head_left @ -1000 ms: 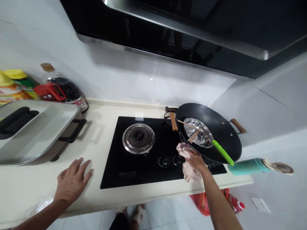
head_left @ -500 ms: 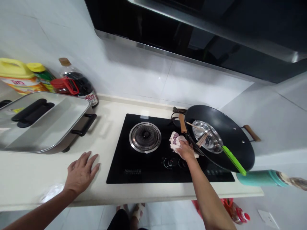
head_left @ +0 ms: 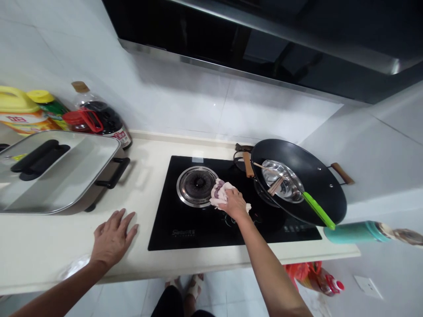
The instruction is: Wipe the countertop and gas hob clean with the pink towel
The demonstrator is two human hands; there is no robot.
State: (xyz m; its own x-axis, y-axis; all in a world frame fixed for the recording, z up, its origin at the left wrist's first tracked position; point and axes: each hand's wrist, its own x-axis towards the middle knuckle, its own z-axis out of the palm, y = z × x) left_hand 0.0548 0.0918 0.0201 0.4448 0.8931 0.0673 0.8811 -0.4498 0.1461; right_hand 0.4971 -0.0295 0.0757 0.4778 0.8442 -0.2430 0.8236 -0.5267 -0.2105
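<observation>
My right hand point(head_left: 235, 204) presses a crumpled white and purple cloth point(head_left: 219, 193) onto the black glass stovetop point(head_left: 172, 220). The cloth touches the right edge of the round burner point(head_left: 198, 186). Fingers spread, my left hand point(head_left: 113, 235) rests on the pale countertop point(head_left: 139, 193) to the left of the stove and holds nothing. Just right of the cloth sits a black wok point(head_left: 317, 189) with wooden handles. Inside it lie a steel bowl point(head_left: 294, 193), wooden chopsticks point(head_left: 275, 186) and a utensil with a green handle point(head_left: 317, 210).
A rectangular electric pan point(head_left: 82, 180) stands at the left, with a soy sauce bottle point(head_left: 105, 116) and yellow-capped containers point(head_left: 49, 105) behind it. The range hood point(head_left: 211, 70) hangs above. A teal cylinder point(head_left: 355, 232) lies at the counter's right end; an oil bottle point(head_left: 325, 281) is below.
My right hand has slid the cloth leftward across the glass to the burner's rim. My left hand stays in place. The view has shifted slightly.
</observation>
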